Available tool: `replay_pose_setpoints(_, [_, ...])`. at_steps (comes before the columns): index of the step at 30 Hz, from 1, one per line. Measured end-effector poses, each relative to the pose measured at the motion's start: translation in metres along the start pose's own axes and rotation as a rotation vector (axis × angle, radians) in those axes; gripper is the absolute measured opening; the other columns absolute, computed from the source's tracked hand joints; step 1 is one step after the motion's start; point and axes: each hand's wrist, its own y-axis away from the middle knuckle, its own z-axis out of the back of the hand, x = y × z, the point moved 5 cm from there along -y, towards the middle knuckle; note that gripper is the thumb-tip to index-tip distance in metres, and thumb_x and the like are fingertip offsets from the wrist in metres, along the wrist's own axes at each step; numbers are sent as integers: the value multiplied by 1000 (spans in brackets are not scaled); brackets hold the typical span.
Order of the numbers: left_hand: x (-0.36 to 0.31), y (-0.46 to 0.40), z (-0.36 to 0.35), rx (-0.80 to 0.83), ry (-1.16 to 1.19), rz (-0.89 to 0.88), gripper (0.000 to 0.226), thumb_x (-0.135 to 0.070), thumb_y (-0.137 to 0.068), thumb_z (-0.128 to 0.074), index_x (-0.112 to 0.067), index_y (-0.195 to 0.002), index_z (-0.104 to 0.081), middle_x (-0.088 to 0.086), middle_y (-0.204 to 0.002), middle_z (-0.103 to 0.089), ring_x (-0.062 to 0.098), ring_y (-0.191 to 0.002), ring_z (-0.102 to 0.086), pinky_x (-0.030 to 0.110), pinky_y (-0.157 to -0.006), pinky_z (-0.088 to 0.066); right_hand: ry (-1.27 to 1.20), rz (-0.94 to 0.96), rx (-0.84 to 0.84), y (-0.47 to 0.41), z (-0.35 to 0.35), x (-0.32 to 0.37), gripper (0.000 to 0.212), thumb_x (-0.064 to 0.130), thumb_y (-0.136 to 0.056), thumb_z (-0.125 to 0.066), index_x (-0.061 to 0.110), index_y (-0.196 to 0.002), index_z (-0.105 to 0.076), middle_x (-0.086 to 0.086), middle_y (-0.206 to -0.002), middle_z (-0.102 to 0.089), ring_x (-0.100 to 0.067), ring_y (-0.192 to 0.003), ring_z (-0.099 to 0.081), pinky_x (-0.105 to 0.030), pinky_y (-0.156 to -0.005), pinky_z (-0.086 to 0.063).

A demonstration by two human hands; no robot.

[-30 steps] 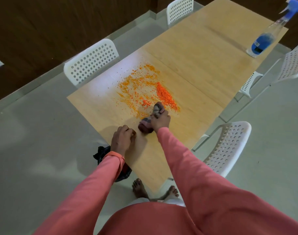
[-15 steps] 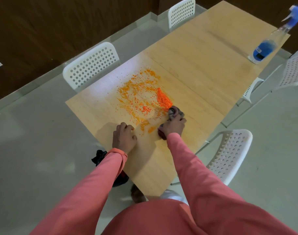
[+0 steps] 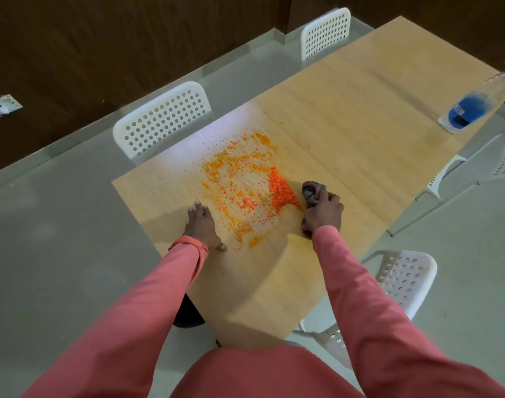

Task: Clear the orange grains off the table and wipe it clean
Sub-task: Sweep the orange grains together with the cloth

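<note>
Your right hand [image 3: 321, 215] grips a dark wadded cloth [image 3: 311, 191], fingers curled over it and pressing it onto the wooden table [image 3: 346, 133]. The cloth sits just beside the right flank of the dense heap of orange grains [image 3: 280, 191], apparently placed to push that heap toward your other hand. Your left hand [image 3: 202, 225] lies flat on the tabletop, fingers straight and held close together, thumb out near the wrist. It rests at the left fringe of the spill, which suggests a stop or a scoop for the grains the cloth drives across.

The grains lie on the near section of the table: one compact heap at right, and a thin scatter with orange smears running away from you toward the far edge, with a trail toward the near end between your hands. Most of the clearing is judged still to do; no wiped-clean patch is evident.

Note the edges. The left edge of the table lies close behind your left hand, so grains pushed past it would probably fall to the floor. The right edge is near your right wrist, with a white perforated chair [image 3: 403, 280] below it. A second white chair [image 3: 162, 119] stands at the far left side. Bare tabletop extends beyond the seam to a spray bottle [image 3: 472, 107] of blue liquid, well apart from the spill.
</note>
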Motion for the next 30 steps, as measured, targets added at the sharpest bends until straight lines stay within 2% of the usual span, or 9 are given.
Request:
replay_pose_setpoints(5, [-4,-4,-1,13,-23,29,132,-38,-67,-86,-3,-152,9,12,-159,21,32,-148,10,44,-121,-13,160,163,76,0,-17,29,50,9,-94,-47,15,-143,-47,-16,-142,-46,-40,-123,-42,-42,-104,-36])
replay_pose_setpoints(10, [-1,-5,-1,-20,17,19,133,-39,-63,-88,-4,-153,4,10,-160,17,31,-148,8,43,-121,-14,85,406,256,36,-48,66,57,3,-88,-51,20,-143,-51,-9,-143,-50,-34,-125,-47,-38,-108,-39])
replay_pose_setpoints(12, [1,-5,-1,-33,35,17,133,-40,-62,-88,-5,-153,2,8,-161,16,29,-149,8,42,-121,-14,14,432,335,39,-52,70,60,-1,-85,-51,18,-142,-53,-11,-139,-53,-34,-124,-50,-37,-104,-40])
replay_pose_setpoints(14, [2,-5,-1,-41,35,17,134,-42,-61,-88,-7,-154,1,7,-161,15,28,-149,8,42,-121,-15,-60,412,325,33,-46,66,56,-3,-83,-50,15,-135,-56,-12,-135,-55,-34,-120,-53,-37,-99,-42])
replay_pose_setpoints(17, [2,-5,0,-41,33,17,134,-44,-61,-88,-8,-154,0,6,-161,15,28,-149,8,42,-121,-16,-69,409,188,10,-25,65,50,-4,-80,-49,11,-127,-59,-15,-129,-56,-36,-116,-54,-38,-96,-43])
replay_pose_setpoints(21, [1,-2,2,-58,43,14,133,-42,-60,-89,-7,-154,-1,6,-161,14,28,-149,7,43,-121,-16,16,359,37,-47,2,74,57,-4,-84,-46,14,-138,-54,-13,-139,-51,-41,-117,-50,-43,-99,-43])
replay_pose_setpoints(24, [1,-2,2,-75,45,3,133,-41,-60,-89,-6,-153,-1,7,-161,13,29,-149,5,44,-121,-17,166,326,130,-82,-4,89,55,5,-93,-49,25,-144,-48,-7,-151,-40,-41,-122,-46,-47,-101,-47])
replay_pose_setpoints(27, [2,-3,1,-72,61,8,132,-40,-61,-89,-6,-154,-1,7,-161,13,28,-149,6,44,-121,-17,267,371,231,-85,-19,105,54,5,-97,-47,31,-144,-46,-2,-157,-33,-38,-128,-41,-57,-104,-44])
replay_pose_setpoints(30, [2,-4,1,-76,69,4,132,-38,-61,-89,-6,-153,-1,7,-161,13,28,-149,7,44,-121,-17,339,487,275,-50,-25,115,55,6,-99,-44,30,-149,-43,-2,-156,-35,-31,-134,-38,-52,-108,-36])
